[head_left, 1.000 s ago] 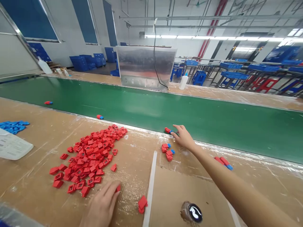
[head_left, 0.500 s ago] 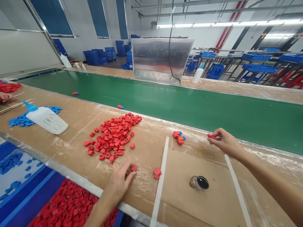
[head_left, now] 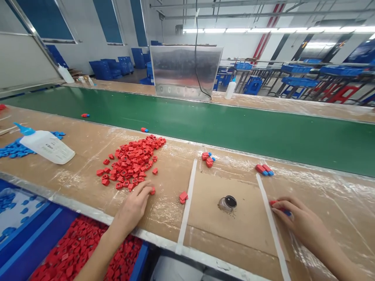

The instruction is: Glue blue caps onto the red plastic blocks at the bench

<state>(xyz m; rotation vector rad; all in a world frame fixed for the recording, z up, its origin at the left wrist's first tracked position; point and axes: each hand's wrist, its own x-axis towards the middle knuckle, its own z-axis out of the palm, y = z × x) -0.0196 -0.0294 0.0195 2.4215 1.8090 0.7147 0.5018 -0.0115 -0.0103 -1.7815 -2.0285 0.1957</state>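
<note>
My left hand [head_left: 131,207] is closed, with a small red plastic block [head_left: 152,191] at its fingertips, just in front of the pile of red blocks [head_left: 131,162]. My right hand [head_left: 299,214] pinches a red block with a blue part [head_left: 287,212], low over the table right of the white tape strip; the fingers partly hide it. Beyond that hand, two red-and-blue pieces [head_left: 264,170] lie side by side near the belt. Another pair of red-and-blue pieces [head_left: 208,159] rests farther left. Between my hands are a few red blocks [head_left: 183,197] and a small round pot with a dark top [head_left: 231,201].
A green conveyor belt [head_left: 181,117] runs behind the table, carrying a red-and-blue piece [head_left: 144,129]. Left are a white squeeze bottle [head_left: 48,146] and blue parts [head_left: 11,151]. A bin of red blocks [head_left: 73,249] sits below the table edge.
My right hand has moved toward me and right; two red-and-blue pieces now show where it was. My left hand has shifted slightly toward the red pile. The view has turned a little right.
</note>
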